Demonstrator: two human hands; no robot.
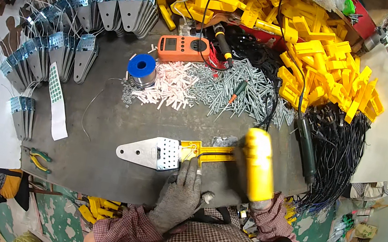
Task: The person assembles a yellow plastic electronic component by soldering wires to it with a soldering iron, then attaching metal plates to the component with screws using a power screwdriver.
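Note:
My left hand [178, 193], in a grey glove, lies with its fingers stretched out and their tips on a yellow plastic handle half [216, 154]. A flat grey metal plate [147, 152] with rows of holes and a tapered end joins the handle's left side; white wire shows at the joint. To the right, my right hand [261, 204] is closed on another yellow plastic handle piece [257, 162], raised over the table and smeared by motion. That piece hides most of the hand and the handle half's right end.
Metal plates with white wires [131, 5] stand in rows at the back left. Beyond the work lie screws [240, 90], pale sleeves [169, 83], a solder spool [142, 69] and an orange meter [183, 48]. Yellow handles [326, 66] and black cables [334, 155] pile up right; pliers [38, 160] lie left.

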